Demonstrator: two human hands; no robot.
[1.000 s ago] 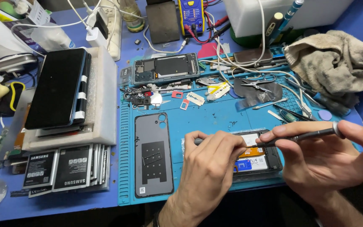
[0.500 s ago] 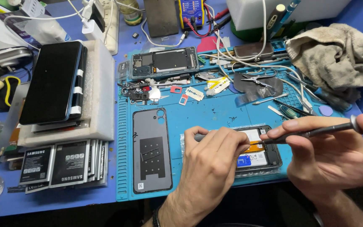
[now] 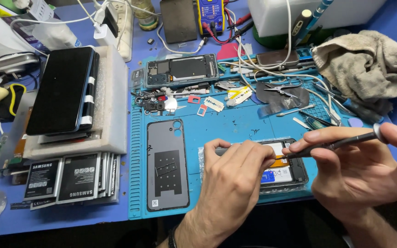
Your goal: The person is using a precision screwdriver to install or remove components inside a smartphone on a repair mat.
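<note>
Right hand (image 3: 368, 172) pinches screwdriver (image 3: 334, 143) w/ tip on opened phone (image 3: 283, 167), lower right; left hand (image 3: 235, 177) fingers curled, pressing phone's left end.

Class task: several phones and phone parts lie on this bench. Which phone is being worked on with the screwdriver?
The opened phone at the front of the blue mat, under both hands. The left hand steadies it while the right hand holds the screwdriver; the other phones lie untouched farther back.

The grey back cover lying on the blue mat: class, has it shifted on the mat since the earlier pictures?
No. The back cover keeps its place near the left edge of the blue mat; only the camera moved.
</note>
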